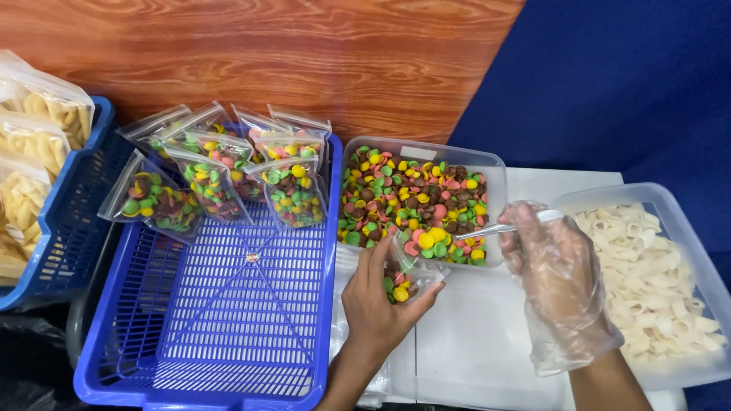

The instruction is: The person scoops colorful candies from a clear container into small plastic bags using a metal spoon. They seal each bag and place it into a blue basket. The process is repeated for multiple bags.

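Note:
My left hand (375,304), bare, holds a small clear bag (407,275) open, with a few coloured round snacks inside it. In a loose plastic glove, my right hand (556,278) grips a white spoon (495,228) whose tip rests in a clear tub (487,164) of green, pink, yellow and brown round snacks, just above the bag. The bag sits right at the tub's near edge.
A blue plastic tray (221,320) on the left holds several filled snack bags (221,179) along its far end. A second blue basket (72,221) at far left carries bags of pale chips. A clear tub of white shell-shaped crackers (685,228) stands on the right.

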